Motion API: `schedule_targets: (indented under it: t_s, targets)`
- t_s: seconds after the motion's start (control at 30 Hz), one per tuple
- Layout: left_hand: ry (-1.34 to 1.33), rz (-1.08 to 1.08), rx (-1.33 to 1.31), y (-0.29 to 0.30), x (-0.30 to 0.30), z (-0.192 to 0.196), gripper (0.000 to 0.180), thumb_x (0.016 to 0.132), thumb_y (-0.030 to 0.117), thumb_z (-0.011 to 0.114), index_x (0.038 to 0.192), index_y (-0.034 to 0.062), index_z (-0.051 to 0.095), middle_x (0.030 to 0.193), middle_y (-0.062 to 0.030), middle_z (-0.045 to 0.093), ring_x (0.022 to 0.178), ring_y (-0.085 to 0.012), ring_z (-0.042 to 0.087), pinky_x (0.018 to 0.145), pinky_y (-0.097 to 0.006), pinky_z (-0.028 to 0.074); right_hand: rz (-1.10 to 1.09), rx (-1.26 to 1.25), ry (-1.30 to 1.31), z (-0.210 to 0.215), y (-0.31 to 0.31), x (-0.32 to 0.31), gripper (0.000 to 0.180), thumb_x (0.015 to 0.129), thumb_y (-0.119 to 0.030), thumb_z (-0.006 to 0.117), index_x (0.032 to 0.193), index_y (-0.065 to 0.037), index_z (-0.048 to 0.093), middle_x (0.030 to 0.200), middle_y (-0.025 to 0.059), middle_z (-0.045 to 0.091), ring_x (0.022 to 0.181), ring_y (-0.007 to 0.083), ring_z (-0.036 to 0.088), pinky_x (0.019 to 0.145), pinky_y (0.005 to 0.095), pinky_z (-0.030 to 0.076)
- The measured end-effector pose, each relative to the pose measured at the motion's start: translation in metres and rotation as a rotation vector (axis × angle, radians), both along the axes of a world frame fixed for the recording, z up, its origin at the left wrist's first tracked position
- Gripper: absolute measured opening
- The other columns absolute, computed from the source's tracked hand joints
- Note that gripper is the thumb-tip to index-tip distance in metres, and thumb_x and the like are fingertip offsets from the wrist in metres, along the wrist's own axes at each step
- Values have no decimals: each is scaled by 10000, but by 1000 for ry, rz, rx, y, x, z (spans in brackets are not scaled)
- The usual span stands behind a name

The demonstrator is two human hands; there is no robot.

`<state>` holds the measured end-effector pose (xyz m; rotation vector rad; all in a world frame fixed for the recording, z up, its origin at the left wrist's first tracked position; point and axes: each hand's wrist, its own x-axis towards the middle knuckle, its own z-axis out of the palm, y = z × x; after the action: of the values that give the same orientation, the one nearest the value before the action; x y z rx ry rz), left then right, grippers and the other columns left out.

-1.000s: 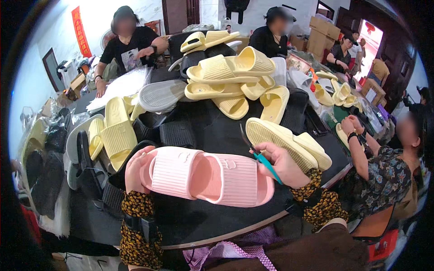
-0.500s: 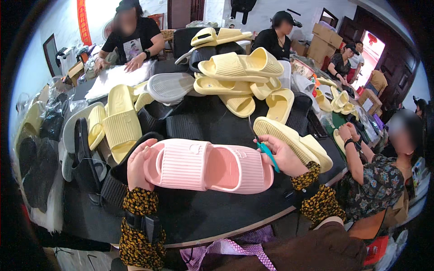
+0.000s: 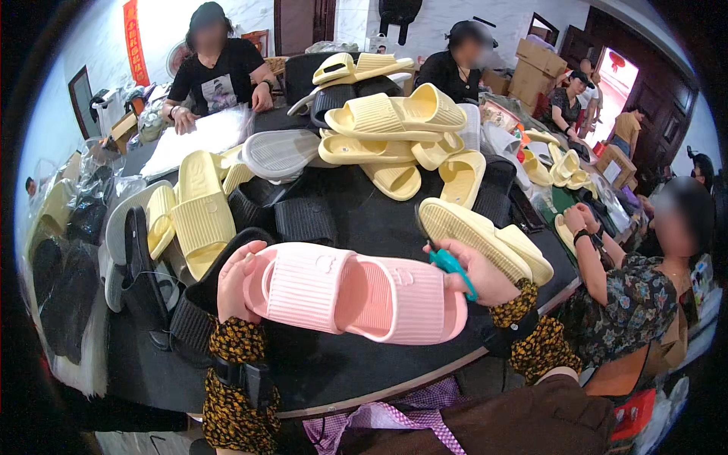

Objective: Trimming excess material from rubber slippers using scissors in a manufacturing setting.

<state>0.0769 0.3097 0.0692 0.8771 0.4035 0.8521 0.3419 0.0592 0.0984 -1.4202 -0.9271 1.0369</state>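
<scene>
Pink slippers [image 3: 303, 287] held up over near side of black table [image 3: 326, 371], between both hands. Left end gripped by left hand [image 3: 240, 282], fingers wrapped around it. Right end pinched by right hand [image 3: 483, 274]; teal-handled scissors [image 3: 453, 271] also held there, blades pointed away. Yellow slippers [image 3: 364, 117] piled beyond. Black slipper [image 3: 189, 326] seen just beside left hand. White sheets [image 3: 193, 144] handled by co-worker [image 3: 220, 76] across table.

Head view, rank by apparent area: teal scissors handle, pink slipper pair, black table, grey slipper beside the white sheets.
Black table
Pink slipper pair
Grey slipper (farther away; apparent rank only)
Teal scissors handle
</scene>
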Motion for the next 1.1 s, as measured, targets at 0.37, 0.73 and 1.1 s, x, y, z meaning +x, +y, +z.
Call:
schedule_targets:
  t_s: [0.37,0.73,1.1]
  targets:
    - [46,-73,46,-2,7,-6,300,857,157,510,1067,-56,534,990,-189,634,871,-260,635,789,-340,520,28,2,47,-7,-15,-11,903,609,-301,836,1316,18,374,1219,65,493,1120,146,480,983,287,371]
    - [90,-94,-153,13,11,-24,256,938,344,443,952,112,551,783,-125,654,512,-166,493,470,-299,381,-276,344,151,32,-20,16,632,784,-358,699,1239,4,451,1152,88,559,1030,182,571,910,319,465]
    - [298,-161,36,-9,19,-22,183,903,167,462,952,11,543,770,-169,636,515,-153,509,463,-272,411,-597,489,168,88,-4,86,239,836,-205,602,1021,-72,530,859,72,598,652,206,588,514,340,485]
